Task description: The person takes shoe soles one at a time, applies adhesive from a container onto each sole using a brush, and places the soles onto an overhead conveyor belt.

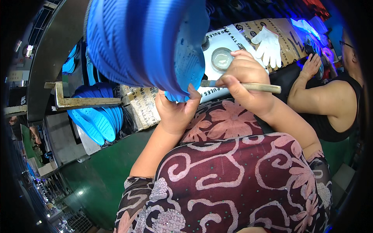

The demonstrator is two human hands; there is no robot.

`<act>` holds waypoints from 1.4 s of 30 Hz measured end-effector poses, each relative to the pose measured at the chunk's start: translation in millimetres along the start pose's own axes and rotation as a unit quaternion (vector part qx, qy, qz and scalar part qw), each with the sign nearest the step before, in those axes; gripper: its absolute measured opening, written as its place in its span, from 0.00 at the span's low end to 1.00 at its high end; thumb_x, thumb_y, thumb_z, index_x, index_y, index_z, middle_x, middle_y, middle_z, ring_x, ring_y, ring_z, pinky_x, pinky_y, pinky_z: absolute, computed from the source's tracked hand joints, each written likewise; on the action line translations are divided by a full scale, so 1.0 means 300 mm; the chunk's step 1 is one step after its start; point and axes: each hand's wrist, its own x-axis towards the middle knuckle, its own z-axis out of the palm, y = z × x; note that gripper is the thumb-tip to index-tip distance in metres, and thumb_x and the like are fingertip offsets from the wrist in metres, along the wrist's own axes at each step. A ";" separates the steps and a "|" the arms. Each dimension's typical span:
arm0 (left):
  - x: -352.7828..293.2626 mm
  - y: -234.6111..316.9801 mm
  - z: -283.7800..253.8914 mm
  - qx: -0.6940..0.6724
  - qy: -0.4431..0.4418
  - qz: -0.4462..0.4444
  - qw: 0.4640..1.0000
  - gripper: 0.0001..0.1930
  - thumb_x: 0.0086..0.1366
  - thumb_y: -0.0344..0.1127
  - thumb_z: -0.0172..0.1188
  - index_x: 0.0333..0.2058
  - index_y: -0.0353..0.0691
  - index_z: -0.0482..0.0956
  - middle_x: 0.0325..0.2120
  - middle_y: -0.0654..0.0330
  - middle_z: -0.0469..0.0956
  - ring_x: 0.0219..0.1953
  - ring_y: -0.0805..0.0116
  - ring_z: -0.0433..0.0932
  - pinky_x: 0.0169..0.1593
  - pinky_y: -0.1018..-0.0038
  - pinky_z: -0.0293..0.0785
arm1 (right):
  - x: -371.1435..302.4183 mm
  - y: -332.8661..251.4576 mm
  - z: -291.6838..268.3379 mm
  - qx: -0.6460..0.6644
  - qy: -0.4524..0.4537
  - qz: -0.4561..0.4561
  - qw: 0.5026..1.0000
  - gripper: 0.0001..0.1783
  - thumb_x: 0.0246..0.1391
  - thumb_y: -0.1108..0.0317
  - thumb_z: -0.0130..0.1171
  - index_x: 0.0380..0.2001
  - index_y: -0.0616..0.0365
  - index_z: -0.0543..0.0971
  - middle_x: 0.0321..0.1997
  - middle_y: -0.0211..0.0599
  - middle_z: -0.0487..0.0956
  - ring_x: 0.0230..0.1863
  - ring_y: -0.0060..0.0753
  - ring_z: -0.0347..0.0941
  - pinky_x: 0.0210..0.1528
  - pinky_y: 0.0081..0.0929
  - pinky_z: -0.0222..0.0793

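Note:
A thick bundle of bent blue shoe soles (155,42) rises close in front of me, several layers deep. My left hand (176,106) grips its lower end, thumb on the inner face of the nearest sole. Between the fingers of my right hand (246,79) is a brush (262,88) with a pale wooden handle. The brush's bristle end points left and reaches the edge of the nearest sole; whether it touches cannot be made out. Just beyond my right hand sits a round glass dish (222,59) with something clear or whitish inside.
A white printed sheet (213,42) and brown cardboard (289,42) cover the bench, with a white glove (267,47) lying on the cardboard. More blue soles (95,120) are stacked at left beside a worn metal bracket (60,97). Another person (330,93) works close by on the right.

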 end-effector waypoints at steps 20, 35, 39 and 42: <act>0.044 0.005 -0.014 -0.003 -0.062 0.007 0.998 0.25 0.54 0.20 0.58 0.51 0.32 0.62 0.43 0.52 0.72 0.44 0.64 0.74 0.50 0.70 0.69 | 0.007 -0.006 -0.054 -0.060 0.018 0.012 0.998 0.10 0.48 0.68 0.58 0.15 0.54 0.78 0.14 0.30 0.68 0.20 0.35 0.66 0.44 0.35 0.63; 0.653 0.506 0.093 -0.503 -0.354 -0.435 0.658 0.41 0.48 0.35 0.64 0.57 0.25 0.53 0.37 0.46 0.74 0.17 0.67 0.77 0.14 0.80 0.72 | -0.201 0.043 -0.527 0.031 0.193 0.249 0.949 0.13 0.54 0.70 0.54 0.17 0.58 0.79 0.16 0.38 0.72 0.24 0.38 0.69 0.31 0.33 0.62; 1.033 0.612 0.536 -0.565 -0.413 -0.301 0.647 0.31 0.55 0.37 0.61 0.53 0.29 0.59 0.41 0.48 0.73 0.31 0.65 0.77 0.27 0.79 0.74 | -0.274 0.052 -0.601 0.032 0.255 0.276 0.926 0.12 0.53 0.72 0.53 0.18 0.59 0.79 0.15 0.38 0.72 0.22 0.37 0.69 0.29 0.33 0.62; 1.322 0.722 0.805 -0.639 -0.202 -0.390 0.632 0.18 0.62 0.33 0.55 0.46 0.28 0.64 0.45 0.43 0.72 0.44 0.56 0.77 0.42 0.76 0.79 | -0.265 0.056 -0.645 0.034 0.259 0.254 0.931 0.13 0.54 0.71 0.52 0.18 0.60 0.79 0.15 0.37 0.72 0.21 0.36 0.69 0.28 0.33 0.62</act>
